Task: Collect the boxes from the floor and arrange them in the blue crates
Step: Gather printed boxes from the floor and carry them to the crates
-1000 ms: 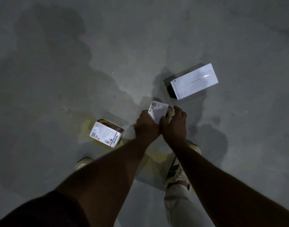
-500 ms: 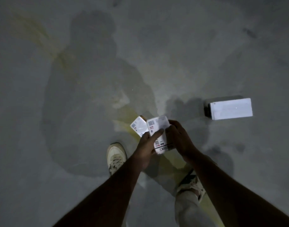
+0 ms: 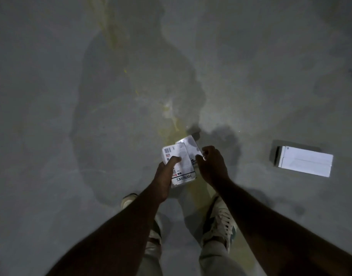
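Note:
My left hand (image 3: 164, 177) grips a small white printed box (image 3: 183, 166) with a barcode, thumb across its face. A second small white box (image 3: 190, 149) lies stacked behind it, and my right hand (image 3: 212, 166) holds its right edge with curled fingers. Both boxes hang above the grey floor in front of my feet. A longer plain white box (image 3: 305, 163) lies flat on the floor to the right, apart from both hands. No blue crate is in view.
Bare grey concrete floor (image 3: 71, 96) with a faded yellow line (image 3: 171, 120) running up the middle. My two shoes (image 3: 221, 220) stand below the hands. My shadow falls on the floor ahead.
I have stood up from the floor with both small boxes now in my hands; the box that lay at the left has been picked up. The view shifted, so the long white box sits farther right.

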Demonstrator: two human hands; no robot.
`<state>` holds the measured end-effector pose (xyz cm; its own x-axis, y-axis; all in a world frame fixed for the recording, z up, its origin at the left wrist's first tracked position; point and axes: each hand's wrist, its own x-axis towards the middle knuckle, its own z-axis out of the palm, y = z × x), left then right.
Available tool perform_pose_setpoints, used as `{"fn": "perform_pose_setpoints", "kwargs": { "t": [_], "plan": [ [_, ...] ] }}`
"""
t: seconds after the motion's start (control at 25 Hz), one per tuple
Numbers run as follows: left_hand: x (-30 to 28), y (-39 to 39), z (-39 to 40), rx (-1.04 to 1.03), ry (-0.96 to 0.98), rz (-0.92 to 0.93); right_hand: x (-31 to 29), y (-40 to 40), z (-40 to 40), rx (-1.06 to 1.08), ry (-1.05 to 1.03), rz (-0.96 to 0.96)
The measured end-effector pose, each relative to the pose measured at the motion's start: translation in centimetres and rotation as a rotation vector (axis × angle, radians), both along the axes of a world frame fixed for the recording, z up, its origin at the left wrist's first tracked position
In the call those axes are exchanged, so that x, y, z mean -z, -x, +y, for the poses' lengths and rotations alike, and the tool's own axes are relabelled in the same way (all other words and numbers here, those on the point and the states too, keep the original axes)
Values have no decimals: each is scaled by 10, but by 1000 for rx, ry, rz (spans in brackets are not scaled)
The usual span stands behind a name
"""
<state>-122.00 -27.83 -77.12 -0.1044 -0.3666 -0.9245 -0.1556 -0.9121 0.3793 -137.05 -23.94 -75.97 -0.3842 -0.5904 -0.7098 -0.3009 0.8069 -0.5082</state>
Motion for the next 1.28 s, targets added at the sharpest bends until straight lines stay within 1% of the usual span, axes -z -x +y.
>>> {"fn": "perform_pose_setpoints", "kwargs": {
  "t": [0.04, 0.12, 0.24, 0.4, 0.48, 0.52, 0.64, 0.68, 0.72, 0.84, 0.88, 0.96, 1.0, 1.04, 1.08, 1.2, 1.24, 1.28],
  "plan": [
    [15, -3, 0, 1, -22, 35, 13, -2, -3, 4, -26, 11],
    [26, 1, -12, -1, -32, 68, 24, -2, -13, 5, -48, 6],
    [61, -5, -18, -8, -49, 98, 56, -17, -25, -3, -119, -32],
    [59, -10, -16, -32, -88, 157, 64, -28, -25, 42, -132, -5],
    [47, -15, -11, -46, -98, 157, 59, -30, -23, 87, -133, -25],
    [37, -20, -9, -67, -102, 159, 43, -31, -24, 89, -121, -39],
    [-18, -39, -12, -132, -107, 225, -18, -37, -31, 89, -119, -35],
    [-24, -37, -10, -145, -115, 232, -19, -34, -27, 80, -122, -19],
    [-43, -42, -11, -158, -112, 245, -34, -36, -28, 66, -115, 1],
    [-111, -63, -20, -174, -106, 262, -102, -48, -34, 12, -17, 37],
    [-114, -63, -17, -181, -115, 255, -105, -49, -30, 29, -11, 36],
    [-167, -76, -25, -168, -102, 240, -156, -57, -34, 56, 72, 28],
    [-192, -82, -29, -172, -96, 249, -178, -59, -34, 117, 100, 25],
    [-227, -86, -36, -162, -72, 236, -210, -60, -40, 181, 148, -6],
    [-231, -87, -37, -178, -68, 230, -208, -58, -37, 221, 178, -46],
    [-324, -98, -58, -185, 17, 202, -301, -61, -59, 345, 295, -169],
    [-362, -101, -64, -167, 61, 206, -339, -63, -65, 353, 332, -223],
    [-380, -100, -69, -159, 94, 232, -357, -65, -68, 336, 360, -289]
  ]
}}
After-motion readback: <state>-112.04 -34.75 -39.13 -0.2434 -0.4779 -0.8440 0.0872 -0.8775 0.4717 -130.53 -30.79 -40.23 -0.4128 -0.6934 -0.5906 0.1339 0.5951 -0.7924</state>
